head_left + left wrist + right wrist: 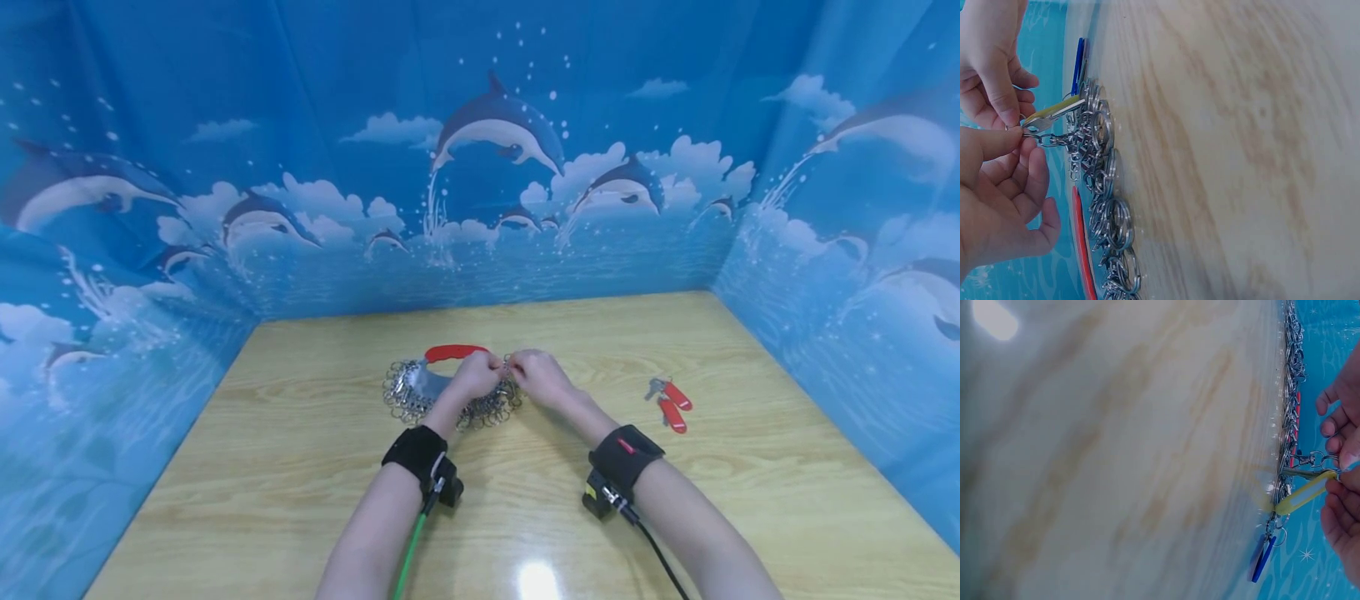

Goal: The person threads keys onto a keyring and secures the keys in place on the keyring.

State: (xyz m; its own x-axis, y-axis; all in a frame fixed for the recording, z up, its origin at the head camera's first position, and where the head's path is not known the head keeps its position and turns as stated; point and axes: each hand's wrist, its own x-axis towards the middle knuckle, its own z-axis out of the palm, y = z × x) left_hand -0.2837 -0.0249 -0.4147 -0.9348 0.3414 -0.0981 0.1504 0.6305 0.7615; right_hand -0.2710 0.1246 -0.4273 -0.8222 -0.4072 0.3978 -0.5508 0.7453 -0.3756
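Both hands meet over a bunch of metal split rings with swivel clasps (408, 408), gathered beside a curved red handle (455, 352). My left hand (477, 377) pinches a split ring (1330, 460) that is joined to one clasp (1305, 458). Close against it, my right hand (542, 379) pinches the small ring of a yellow key tag (1307, 492). A key (1300, 472) hangs with that tag. The fingertips partly cover where the two rings come together. Below the hands in the right wrist view, a blue key tag (1262, 557) lies by the bunch.
Right of the hands, two red key tags (672, 408) with keys lie on the wooden table (300, 500). A blue dolphin-print curtain (337, 67) surrounds the table's back and sides. Each wrist wears a black strap (626, 458) with a camera and cable.
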